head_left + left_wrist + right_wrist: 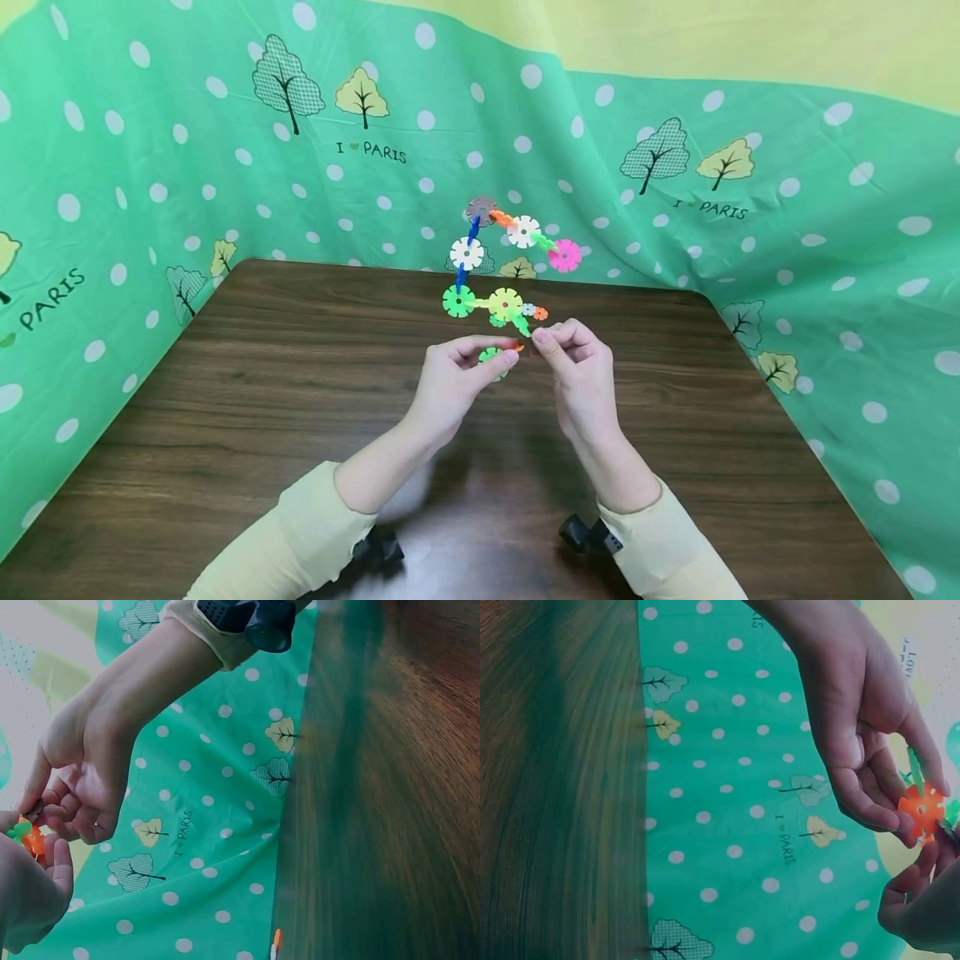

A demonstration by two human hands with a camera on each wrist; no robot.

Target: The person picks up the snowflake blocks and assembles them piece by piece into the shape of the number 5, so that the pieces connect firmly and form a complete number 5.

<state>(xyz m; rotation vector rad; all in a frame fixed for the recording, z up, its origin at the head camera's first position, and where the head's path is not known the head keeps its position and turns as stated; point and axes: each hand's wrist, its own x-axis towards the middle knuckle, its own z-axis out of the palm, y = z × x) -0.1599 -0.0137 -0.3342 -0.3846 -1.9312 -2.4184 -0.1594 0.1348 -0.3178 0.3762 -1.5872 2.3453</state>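
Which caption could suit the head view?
Left grip and right grip hold colourful, notched, round plastic discs above a brown wood-grained table.

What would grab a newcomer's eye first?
Probably the curved chain of multicoloured, notched plastic discs, beyond the person's left hand and right hand in the head view. Behind it hangs a green, white-dotted cloth printed with trees, edging a dark-brown wood-grain table.

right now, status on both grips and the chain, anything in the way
Left grip pinching orange disc. Right grip pinching dark piece. Chain beyond both grips. Fingers partly hiding the disc.
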